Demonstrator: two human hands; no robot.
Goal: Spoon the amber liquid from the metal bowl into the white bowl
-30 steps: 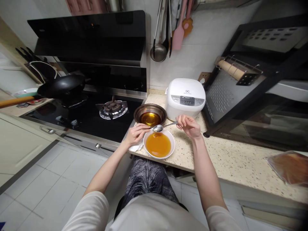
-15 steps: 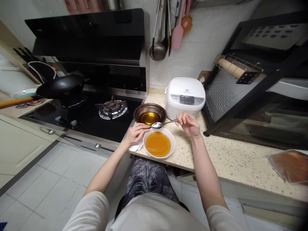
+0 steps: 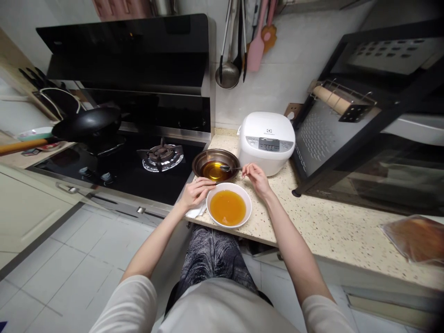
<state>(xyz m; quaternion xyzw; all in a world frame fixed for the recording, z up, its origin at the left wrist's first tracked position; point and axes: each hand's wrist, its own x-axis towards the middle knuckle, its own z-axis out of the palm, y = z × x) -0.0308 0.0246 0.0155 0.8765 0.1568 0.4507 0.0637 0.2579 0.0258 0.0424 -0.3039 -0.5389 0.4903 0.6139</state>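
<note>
A metal spoon [image 3: 225, 168] is pinched by its handle in my right hand [image 3: 257, 178]. Its bowl hovers over a brown metal basin [image 3: 197, 162], which contains clear golden liquid [image 3: 214, 172]; whether the spoon touches the liquid is hard to tell. In front of the basin stands a white bowl [image 3: 249, 208] of cloudier orange liquid [image 3: 228, 207]. My left hand [image 3: 197, 192] grips this bowl at its upper left rim, fingers together, thumb mostly hidden. A white cloth or tissue [image 3: 196, 212] lies beneath that hand.
Behind the basin is a white rice cooker [image 3: 268, 138]. To the left, a black gas stove [image 3: 138, 180] carries a wok [image 3: 88, 125] with a wooden handle. A black rack [image 3: 326, 134] stands to the right, with a plastic-wrapped brown item [image 3: 418, 238] on the counter [image 3: 333, 226].
My right hand has moved left and away from me, carrying the spoon from above the white bowl's far rim to over the metal basin. My left hand stays in place.
</note>
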